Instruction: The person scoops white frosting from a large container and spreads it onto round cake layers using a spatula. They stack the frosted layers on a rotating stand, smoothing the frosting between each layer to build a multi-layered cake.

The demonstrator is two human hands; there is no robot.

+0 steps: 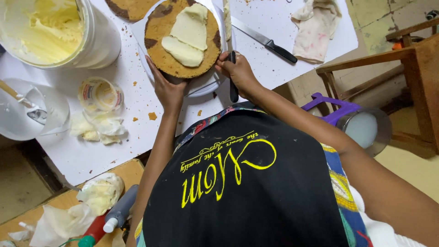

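Nearest the camera, at the bottom left on a brown wooden surface, lie crumpled white paper wrappers beside a grey squeeze bottle with a white cap and a red bottle with a green cap. Just beyond, on the white paper-covered table, sits a small round tub lid with a yellow and white label, crumpled white tissue just below it, and a clear plastic bowl with a spoon in it to its left. The left hand reaches forward with fingers spread and pressed flat against the near edge of the round brown cake layer, which rests on a white round stand and carries a patch of pale cream on top. The right hand is closed around the black handle of a spatula, its blade running up along the cake's right side. Farther off lie a black-handled long knife, a stained white cloth and, at the far left, a large white bucket of pale yellow cream.
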